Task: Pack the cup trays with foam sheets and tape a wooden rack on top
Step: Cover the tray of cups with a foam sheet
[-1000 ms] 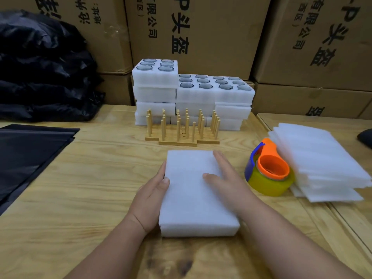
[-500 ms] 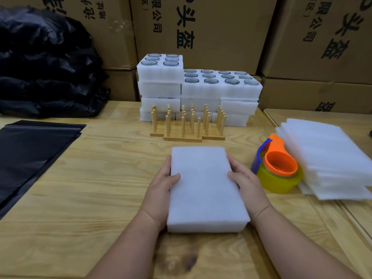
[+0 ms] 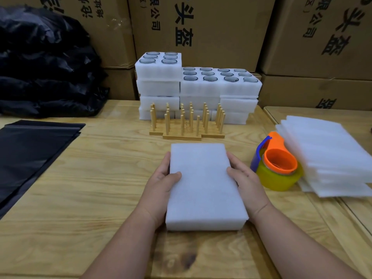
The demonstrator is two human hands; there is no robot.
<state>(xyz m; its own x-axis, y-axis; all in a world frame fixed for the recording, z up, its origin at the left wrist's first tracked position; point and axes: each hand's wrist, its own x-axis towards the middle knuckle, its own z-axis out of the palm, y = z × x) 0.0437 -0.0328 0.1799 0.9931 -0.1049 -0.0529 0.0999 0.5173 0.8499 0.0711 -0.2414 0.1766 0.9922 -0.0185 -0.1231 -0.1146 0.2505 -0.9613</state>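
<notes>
Behind the wooden rack point(image 3: 187, 125), stacked foam trays point(image 3: 198, 87) hold glass cups point(image 3: 190, 78).

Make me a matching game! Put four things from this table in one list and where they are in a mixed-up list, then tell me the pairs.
Things:
1. foam-covered tray
2. wooden rack
3. tape dispenser
4. black bags

Places:
A. far left of the table
B. between both hands
C. beside the loose foam sheets
D. in front of the stacked cup trays

Pairs: 1-B, 2-D, 3-C, 4-A
</notes>
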